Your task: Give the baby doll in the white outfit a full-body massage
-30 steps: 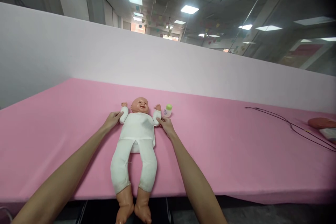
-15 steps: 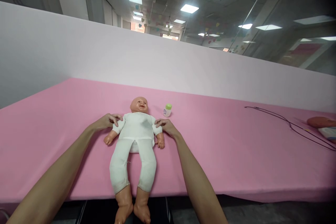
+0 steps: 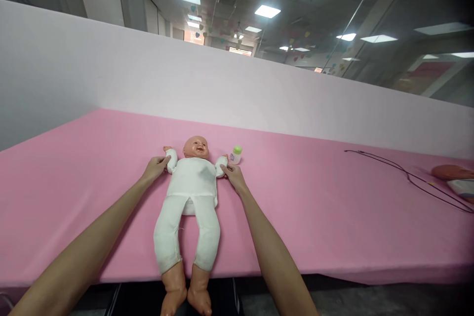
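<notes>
A baby doll (image 3: 192,177) with a white cloth body lies on its back, its feet over the near edge of the pink-covered table (image 3: 296,207). Both its arms are bent upward beside the head. My left hand (image 3: 157,167) is closed on the doll's arm at the left of the picture, fingers and thumb at the white sleeve. On the opposite side my right hand (image 3: 233,175) pinches the other white arm. A small bottle with a green cap (image 3: 236,154) stands just beyond my right hand, close to the doll's raised hand.
A thin black cable (image 3: 398,165) runs across the table's right side. Part of another doll-like object (image 3: 454,174) shows at the right edge. Behind the table rises a white partition (image 3: 237,89), with glass above it.
The doll's two arms have swung from pointing down beside its body to pointing up beside its head. My hands have moved with them, while the doll's body stays in place.
</notes>
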### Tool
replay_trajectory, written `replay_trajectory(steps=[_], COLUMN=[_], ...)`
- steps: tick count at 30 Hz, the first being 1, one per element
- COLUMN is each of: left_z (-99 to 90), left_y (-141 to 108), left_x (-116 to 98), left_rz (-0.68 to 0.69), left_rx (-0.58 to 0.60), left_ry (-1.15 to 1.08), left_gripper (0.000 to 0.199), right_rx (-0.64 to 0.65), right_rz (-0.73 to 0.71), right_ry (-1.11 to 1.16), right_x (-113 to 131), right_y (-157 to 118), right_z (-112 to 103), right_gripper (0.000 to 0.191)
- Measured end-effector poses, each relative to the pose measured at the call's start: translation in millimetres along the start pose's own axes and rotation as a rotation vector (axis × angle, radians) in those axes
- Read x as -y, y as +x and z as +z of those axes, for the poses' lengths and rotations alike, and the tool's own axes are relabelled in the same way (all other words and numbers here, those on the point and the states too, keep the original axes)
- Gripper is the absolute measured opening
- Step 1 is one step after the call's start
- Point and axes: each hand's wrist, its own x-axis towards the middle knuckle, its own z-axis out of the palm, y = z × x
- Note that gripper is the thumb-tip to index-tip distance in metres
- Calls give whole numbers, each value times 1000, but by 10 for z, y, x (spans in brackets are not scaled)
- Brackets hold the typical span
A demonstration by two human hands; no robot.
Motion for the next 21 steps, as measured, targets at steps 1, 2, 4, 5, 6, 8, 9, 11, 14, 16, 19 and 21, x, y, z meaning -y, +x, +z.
replay_trajectory(steps=[1, 2, 4, 5, 6, 8, 9, 11, 14, 16, 19, 21], left_z=[-16, -47, -145, -203, -259, -352, -381, -407, -396, -380, -342, -291], left_y=[3, 3, -7, -17, -27, -46, -53, -61, -69, -78, -88, -81], left_x=[-3, -8, -24, -32, -41, -58, -68, -91, -123, -128, -105, -76], left_rz=[-21, -32, -18, -2, 19, 61, 79, 117, 138, 135, 122, 113], left_rx=[13, 38, 123, 169, 220, 317, 368, 466, 511, 466, 342, 240], left_ry=[-23, -72, -182, -207, -204, -150, -112, -42, 30, 2, -94, -139], left_gripper=[71, 70, 66, 63, 59, 43, 34, 28, 28, 25, 26, 39], right_rx=[7, 33, 115, 159, 196, 248, 267, 308, 346, 319, 284, 264], right_rz=[0, -4, -13, -11, -6, -4, -9, -33, -60, -55, -18, -7], right_ry=[0, 22, 97, 130, 150, 148, 133, 89, 54, 64, 78, 84], right_x=[11, 26, 57, 66, 69, 55, 40, 6, -21, -10, 27, 43], right_y=[-8, -18, -37, -44, -47, -44, -39, -28, -25, -39, -67, -72], right_z=[-7, -23, -76, -108, -139, -191, -208, -222, -210, -191, -149, -109], right_gripper=[39, 39, 40, 40, 39, 33, 28, 17, 10, 13, 27, 30])
